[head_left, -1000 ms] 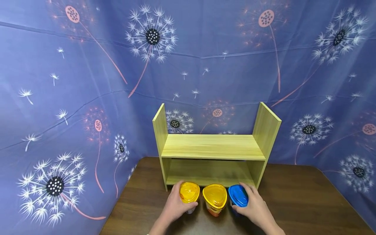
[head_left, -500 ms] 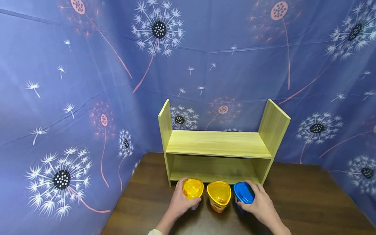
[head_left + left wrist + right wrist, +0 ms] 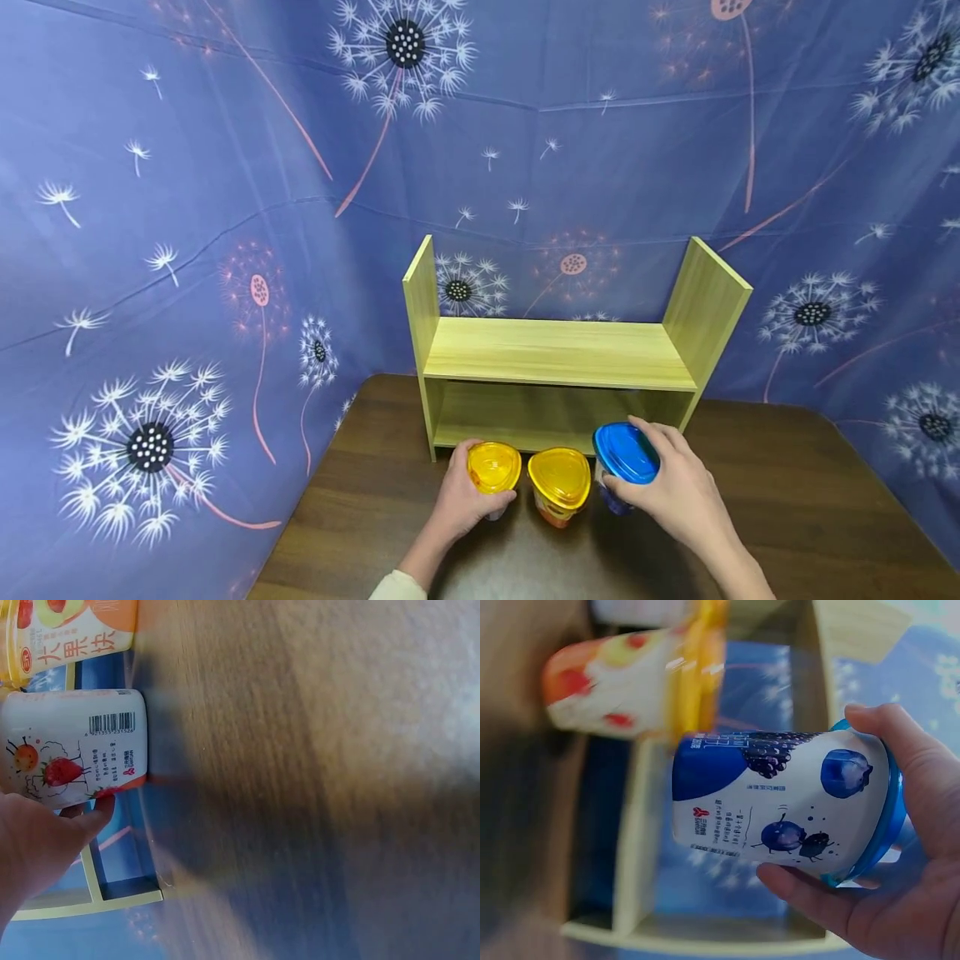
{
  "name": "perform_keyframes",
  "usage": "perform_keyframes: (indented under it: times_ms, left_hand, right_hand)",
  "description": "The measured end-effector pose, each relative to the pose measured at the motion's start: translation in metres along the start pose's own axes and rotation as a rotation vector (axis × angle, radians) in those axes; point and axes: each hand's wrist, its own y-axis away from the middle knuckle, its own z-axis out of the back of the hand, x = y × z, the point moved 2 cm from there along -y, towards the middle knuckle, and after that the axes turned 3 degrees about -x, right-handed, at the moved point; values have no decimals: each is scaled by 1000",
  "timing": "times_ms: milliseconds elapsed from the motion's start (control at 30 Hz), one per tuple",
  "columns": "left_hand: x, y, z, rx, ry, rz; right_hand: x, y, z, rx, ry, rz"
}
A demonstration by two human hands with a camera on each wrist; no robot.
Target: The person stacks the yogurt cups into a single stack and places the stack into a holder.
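Observation:
A yellow-lidded yogurt cup (image 3: 495,467) is held by my left hand (image 3: 459,502), thumb on its near side. In the left wrist view this white cup (image 3: 75,746) carries a strawberry drawing and a barcode, and its base is at the tabletop. My right hand (image 3: 688,493) grips a blue-lidded yogurt cup (image 3: 627,452) near the lid, raised and tilted over the table. Blueberries and a blackberry are printed on that cup (image 3: 787,802) in the right wrist view. Between the hands stands another yellow-lidded yogurt cup (image 3: 560,477), touched by neither.
A pale wooden two-tier shelf (image 3: 558,354) stands just behind the cups, its side panels rising above the upper board. The brown table (image 3: 810,492) extends to both sides. A blue dandelion-print cloth (image 3: 510,183) hangs behind.
My right hand has lifted the blue-lidded yogurt cup from the table and tilted it. The left hand keeps its hold on its cup. The head view has shifted slightly.

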Motion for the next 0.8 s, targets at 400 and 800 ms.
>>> perform_keyframes:
  times_ms: [400,800]
  left_hand:
    - [-2,0,1,16,7,16]
    - [-1,0,1,48,10,18]
  right_hand:
    - [67,-32,1,-15,-75,51]
    - [113,-42,-56,22,-147,100]
